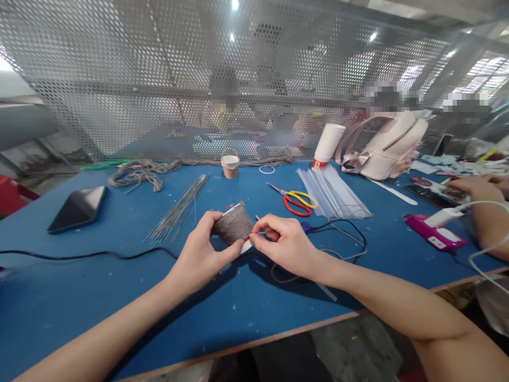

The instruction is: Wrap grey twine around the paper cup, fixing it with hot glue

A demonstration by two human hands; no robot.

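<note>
My left hand [202, 245] is closed round a tilted paper cup wrapped in grey cord [234, 225]. A bit of the cup's white and red surface shows at its lower end. My right hand [280, 241] pinches the grey cord against that end, fingertips touching the cup. Loose grey cord [278, 276] trails under my right wrist. Behind that hand a blue piece [306, 227] with a black cable shows; the rest of it is hidden, so I cannot tell whether the hand holds it. A translucent stick [326, 292] pokes out below the forearm.
Scissors [296, 200], clear plastic strips [334, 193] and stacked paper cups [328, 146] lie beyond my right hand. Wires [181, 207], a phone [79, 208], cord bundles [139, 174] and a small basket [230, 165] are opposite. Rightward are a backpack [392, 146], purple power strip [435, 233] and another person's arm [487, 212].
</note>
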